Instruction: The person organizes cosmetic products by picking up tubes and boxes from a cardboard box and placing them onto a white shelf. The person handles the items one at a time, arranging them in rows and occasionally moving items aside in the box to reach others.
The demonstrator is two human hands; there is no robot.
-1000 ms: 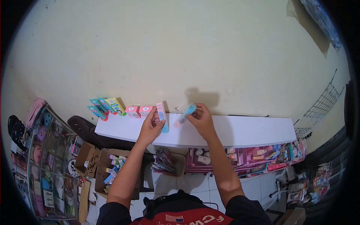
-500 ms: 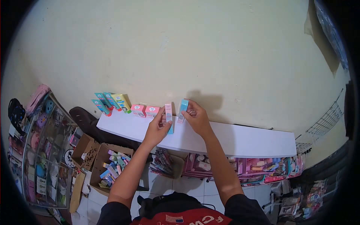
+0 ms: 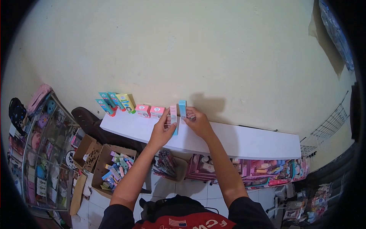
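My left hand point(image 3: 164, 129) is closed round a slim pink box point(image 3: 174, 113) with a blue lower end, held upright over the white shelf point(image 3: 244, 142). Just to its right, my right hand point(image 3: 198, 121) grips a slim blue box point(image 3: 182, 105), also upright, thumb on its side. The two slim boxes stand close together, side by side. Left of my left hand, two small pink boxes point(image 3: 143, 111) sit in a row on the shelf. Beyond them are a yellow tube point(image 3: 126, 103) and several teal tubes point(image 3: 105, 107) with red caps.
Beneath the shelf stand a cardboard box point(image 3: 100, 173) of small packets, a bin point(image 3: 181, 170) and a pink rack point(image 3: 195, 176) filled with goods. A glass display case point(image 3: 49, 152) is at the left. Wire grids point(image 3: 331, 121) hang on the right wall.
My right hand has shifted slightly left, bringing the blue box closer to the pink one and more upright. The left hand keeps its hold. The view has shifted slightly.
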